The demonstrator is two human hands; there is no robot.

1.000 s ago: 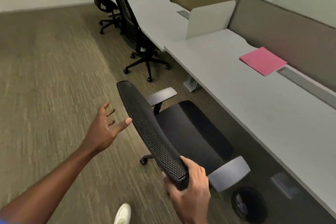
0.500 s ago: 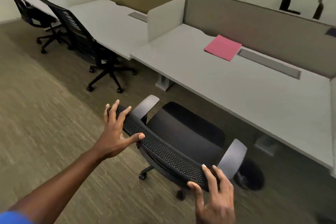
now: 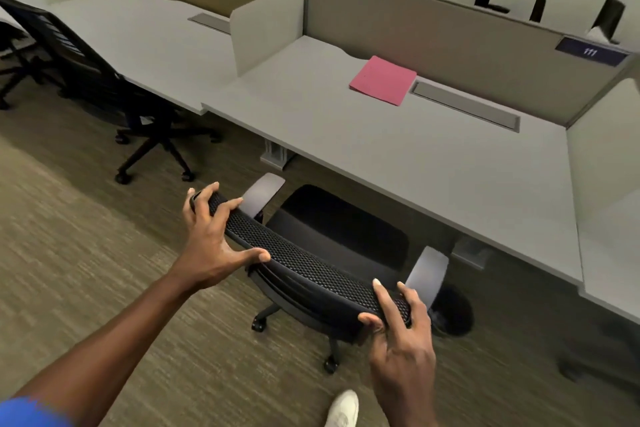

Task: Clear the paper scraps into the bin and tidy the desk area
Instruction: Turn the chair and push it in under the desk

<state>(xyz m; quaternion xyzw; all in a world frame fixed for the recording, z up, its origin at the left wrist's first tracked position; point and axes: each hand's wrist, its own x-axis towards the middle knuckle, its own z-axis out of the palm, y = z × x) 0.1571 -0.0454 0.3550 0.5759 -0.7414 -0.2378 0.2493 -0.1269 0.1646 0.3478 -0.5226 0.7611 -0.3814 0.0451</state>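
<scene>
Two hands on the office chair's backrest, ready to tuck it under the desk.

The left hand [image 3: 207, 239] and right hand [image 3: 398, 329] clasp the top rail of the office chair [image 3: 311, 263]; push evenly so the armrests slide beneath the desk [image 3: 415, 163] front edge. A pink folder [image 3: 382, 80] lies near the back edge; the bin [image 3: 453, 312] stands beneath.

Bin [image 3: 452, 312]: dark, round, on the carpet under the desk [image 3: 398, 163] edge; contents blurred.
Desk: pale grey top, pink folder [image 3: 382, 80] lying flat near the back.

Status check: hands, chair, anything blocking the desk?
Left hand and right hand gripping chair backrest. Seat partly under desk. Bin beside chair. Pink folder on desk.
</scene>
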